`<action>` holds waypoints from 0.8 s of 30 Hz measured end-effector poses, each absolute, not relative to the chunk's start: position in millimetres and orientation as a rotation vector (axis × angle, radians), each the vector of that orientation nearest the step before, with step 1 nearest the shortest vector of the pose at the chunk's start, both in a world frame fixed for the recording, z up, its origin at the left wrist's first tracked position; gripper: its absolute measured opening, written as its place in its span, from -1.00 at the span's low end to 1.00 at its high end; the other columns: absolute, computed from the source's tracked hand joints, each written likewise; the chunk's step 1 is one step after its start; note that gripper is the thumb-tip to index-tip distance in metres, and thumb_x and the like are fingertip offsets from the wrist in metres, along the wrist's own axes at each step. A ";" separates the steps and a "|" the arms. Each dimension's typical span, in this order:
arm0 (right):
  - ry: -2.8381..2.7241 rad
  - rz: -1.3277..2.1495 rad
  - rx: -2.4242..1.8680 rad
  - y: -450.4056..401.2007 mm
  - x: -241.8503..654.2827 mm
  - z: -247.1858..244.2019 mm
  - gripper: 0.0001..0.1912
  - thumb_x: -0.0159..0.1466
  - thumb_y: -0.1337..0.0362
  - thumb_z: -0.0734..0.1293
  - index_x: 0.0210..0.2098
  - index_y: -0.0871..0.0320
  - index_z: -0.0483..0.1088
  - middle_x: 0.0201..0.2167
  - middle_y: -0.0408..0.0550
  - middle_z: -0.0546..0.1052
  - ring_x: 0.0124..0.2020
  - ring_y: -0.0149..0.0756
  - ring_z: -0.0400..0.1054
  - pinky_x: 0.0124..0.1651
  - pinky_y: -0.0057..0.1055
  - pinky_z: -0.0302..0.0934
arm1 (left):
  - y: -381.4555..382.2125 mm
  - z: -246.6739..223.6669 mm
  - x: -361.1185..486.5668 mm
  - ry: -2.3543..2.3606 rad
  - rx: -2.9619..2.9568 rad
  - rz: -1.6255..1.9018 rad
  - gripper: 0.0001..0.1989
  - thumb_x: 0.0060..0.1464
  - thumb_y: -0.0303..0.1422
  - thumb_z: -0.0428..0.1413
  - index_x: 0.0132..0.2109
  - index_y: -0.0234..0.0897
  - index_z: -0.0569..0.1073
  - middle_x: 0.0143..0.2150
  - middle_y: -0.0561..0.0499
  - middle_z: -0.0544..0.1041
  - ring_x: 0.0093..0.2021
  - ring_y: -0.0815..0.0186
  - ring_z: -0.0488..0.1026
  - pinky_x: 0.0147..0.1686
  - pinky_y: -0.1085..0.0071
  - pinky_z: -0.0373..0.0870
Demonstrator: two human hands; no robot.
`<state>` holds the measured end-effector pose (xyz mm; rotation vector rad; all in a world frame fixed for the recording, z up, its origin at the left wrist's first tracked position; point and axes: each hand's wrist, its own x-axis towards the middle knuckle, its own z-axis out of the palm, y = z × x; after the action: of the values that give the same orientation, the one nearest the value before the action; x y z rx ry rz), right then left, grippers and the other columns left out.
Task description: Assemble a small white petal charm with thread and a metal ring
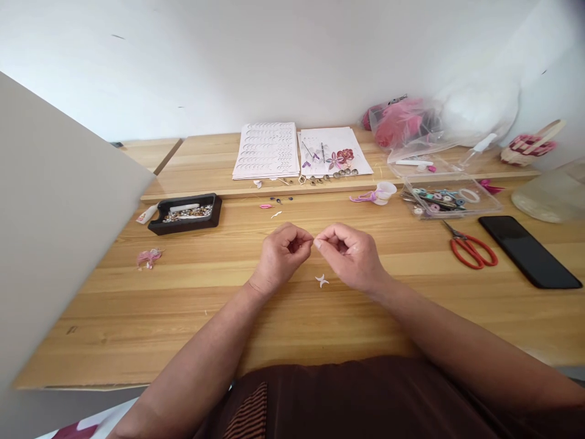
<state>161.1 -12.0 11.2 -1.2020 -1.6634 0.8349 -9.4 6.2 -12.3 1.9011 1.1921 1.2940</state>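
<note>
A: What are the fingers doing?
B: At the middle of the frame, the left hand (281, 256) and right hand (354, 259) meet almost tip to tip. On each, thumb and forefinger are pinched together; I cannot tell whether something thin is caught between them.

A: And nearest to them?
B: The white cutout (322, 281), lying on the table (292, 332) just below the gap between the hands. A white strip (276, 214) lies above the left hand, and a pink piece (265, 206) just beyond it.

A: Further out?
B: The spool (386, 192), trailing purple thread (363, 197), sits above the right hand. Toward the right edge are red-handled scissors (473, 249), slightly open, beside a phone (530, 251), with a clear box (450, 212) of small spools above the scissors.

A: And the left side?
B: A black tray (185, 228) of beads, with a pink tangle (148, 258) below it.

A: The top?
B: Printed sheets (265, 149), upper middle, beside a flower picture (320, 139).
</note>
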 end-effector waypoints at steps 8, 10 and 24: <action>-1.469 1.240 -1.205 12.1 170.0 -4.5 -0.74 0.12 0.10 0.44 -0.49 0.15 0.41 -0.62 -0.22 0.33 -0.58 -0.45 0.09 -0.54 -0.46 -0.02 | 3.2 -8.7 -6.2 1.067 1.625 1.270 -0.88 0.12 -0.34 0.20 -0.35 -0.27 0.46 -0.44 0.05 0.47 -0.48 0.43 0.33 -0.46 0.48 0.28; -1.562 1.272 -1.221 2.7 165.5 -1.1 -0.78 0.15 0.16 0.42 -0.50 0.15 0.39 -0.67 -0.26 0.24 -0.62 -0.48 0.01 -0.56 -0.47 -0.09 | 5.6 -11.1 -6.3 1.162 1.587 1.324 -0.89 0.10 -0.36 0.19 -0.36 -0.28 0.47 -0.45 0.05 0.47 -0.47 0.42 0.34 -0.45 0.48 0.29; -1.613 1.228 -1.218 0.1 164.7 2.1 -0.81 0.17 0.20 0.38 -0.50 0.16 0.39 -0.65 -0.26 0.27 -0.61 -0.48 0.04 -0.54 -0.46 -0.07 | 6.7 -10.2 -7.7 1.125 1.520 1.301 -0.87 0.07 -0.34 0.20 -0.38 -0.28 0.45 -0.48 0.07 0.43 -0.50 0.44 0.31 -0.46 0.50 0.27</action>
<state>164.7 0.1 2.1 -1.2177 -1.6126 1.2282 -7.7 6.7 -10.2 1.5200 1.1254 1.3013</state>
